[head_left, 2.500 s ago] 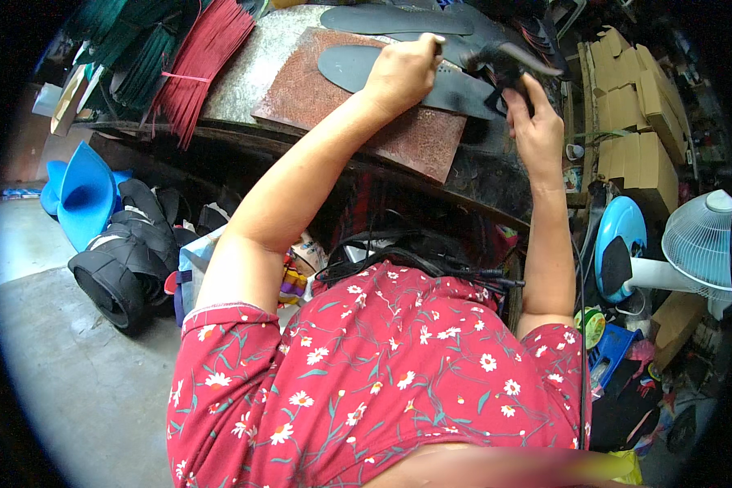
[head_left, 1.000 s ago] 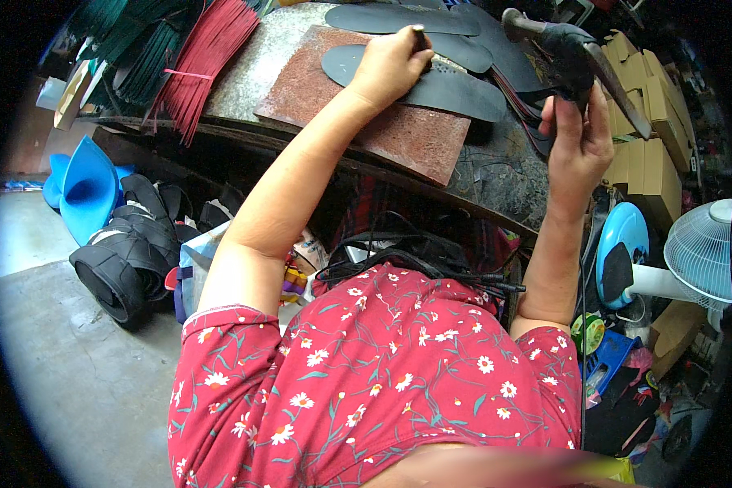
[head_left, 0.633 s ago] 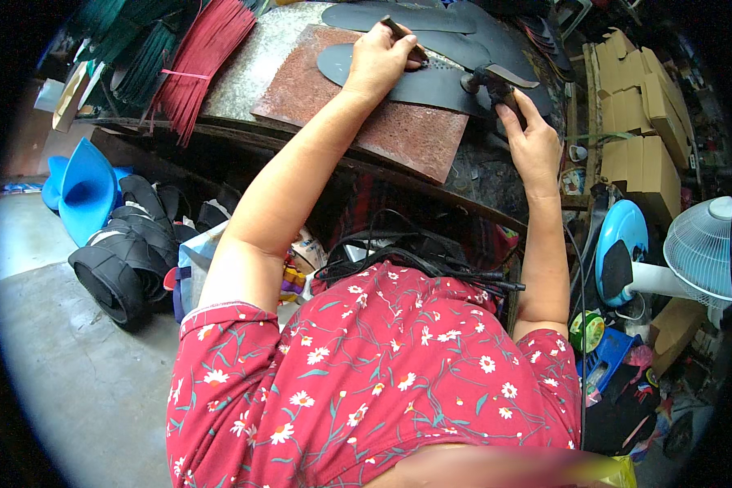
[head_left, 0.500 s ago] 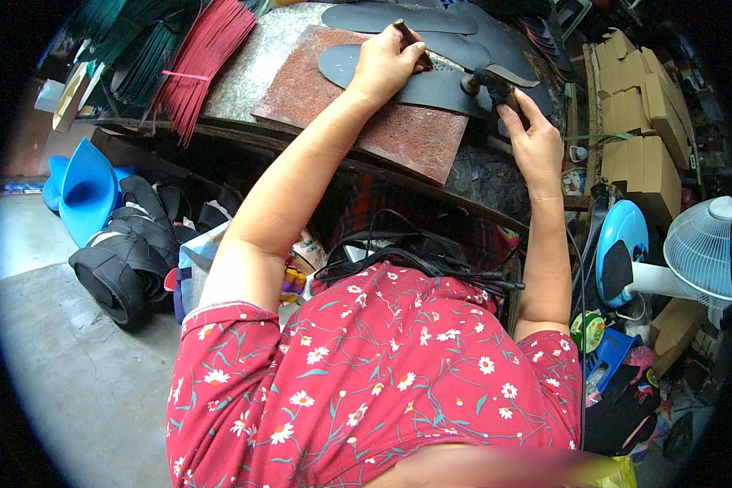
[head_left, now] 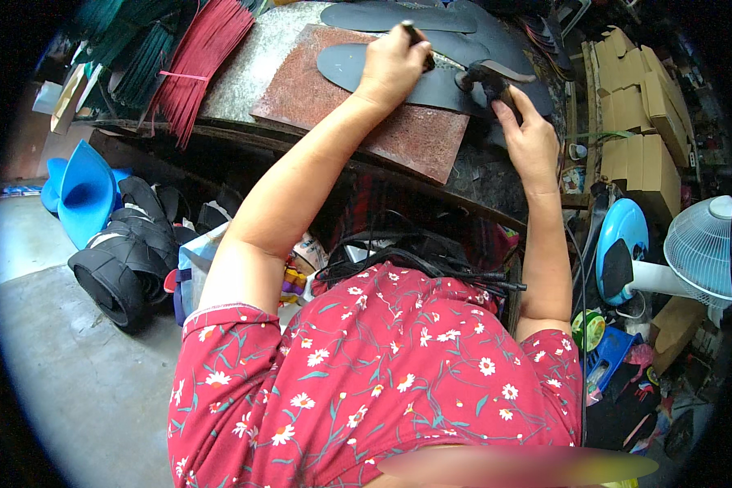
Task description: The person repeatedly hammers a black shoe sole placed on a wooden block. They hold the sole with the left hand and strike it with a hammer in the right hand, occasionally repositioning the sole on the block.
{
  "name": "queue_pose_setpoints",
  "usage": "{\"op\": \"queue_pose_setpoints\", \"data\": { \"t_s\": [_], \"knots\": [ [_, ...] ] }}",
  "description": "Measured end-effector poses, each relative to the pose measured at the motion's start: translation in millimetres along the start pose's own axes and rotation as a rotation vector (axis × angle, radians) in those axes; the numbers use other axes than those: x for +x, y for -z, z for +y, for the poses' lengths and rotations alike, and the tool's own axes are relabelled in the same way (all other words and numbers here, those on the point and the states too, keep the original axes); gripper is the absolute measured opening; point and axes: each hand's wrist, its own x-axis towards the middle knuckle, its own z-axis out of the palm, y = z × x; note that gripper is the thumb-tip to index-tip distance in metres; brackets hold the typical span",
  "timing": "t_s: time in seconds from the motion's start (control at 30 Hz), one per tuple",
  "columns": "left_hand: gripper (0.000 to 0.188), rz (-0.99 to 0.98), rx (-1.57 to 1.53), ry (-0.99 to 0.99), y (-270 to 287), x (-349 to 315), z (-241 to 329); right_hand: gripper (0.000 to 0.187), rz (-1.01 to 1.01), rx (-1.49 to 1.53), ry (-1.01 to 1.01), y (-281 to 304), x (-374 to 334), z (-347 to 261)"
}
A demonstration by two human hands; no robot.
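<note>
My left hand (head_left: pixel 389 71) is closed around a dark hand punch (head_left: pixel 416 37) with a pale top end. It holds the punch tilted over a dark grey sole-shaped sheet (head_left: pixel 342 65); the punch's lower tip is hard to make out. A row of small marks runs along the sheet just right of the punch. My right hand (head_left: pixel 532 145) grips a hammer (head_left: pixel 490 80) by its handle, its head to the right of the punch and apart from it. Beneath the sheet lies a reddish-brown board (head_left: pixel 289 93) on the workbench.
More dark grey sole-shaped sheets (head_left: pixel 398 16) lie behind. Bundles of red strips (head_left: pixel 203 57) and dark green strips (head_left: pixel 150 61) sit at the far left. Folded cardboard boxes (head_left: pixel 638 163) and a fan (head_left: pixel 699 244) stand at right. Black rolled pieces (head_left: pixel 122 260) lie on the floor at left.
My left hand and the punch have shifted slightly right. The hammer head has risen a little and turned, with my right hand still on its handle.
</note>
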Motion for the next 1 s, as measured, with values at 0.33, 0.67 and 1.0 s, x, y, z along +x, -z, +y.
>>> {"op": "queue_pose_setpoints", "data": {
  "t_s": [0.33, 0.67, 1.0],
  "knots": [
    [0.017, -0.005, -0.107, 0.181, 3, 0, -12, 0.046, -0.024, 0.104, 0.004, -2, 0, 10],
    [0.015, -0.022, 0.146, 0.049, 4, -2, -5, 0.036, 0.363, 0.891, 0.396, 59, -8, -34],
    [0.019, -0.102, 0.413, -0.368, -5, -8, 15, 0.035, 0.418, 0.69, 0.463, 33, -2, -24]
  ]
}}
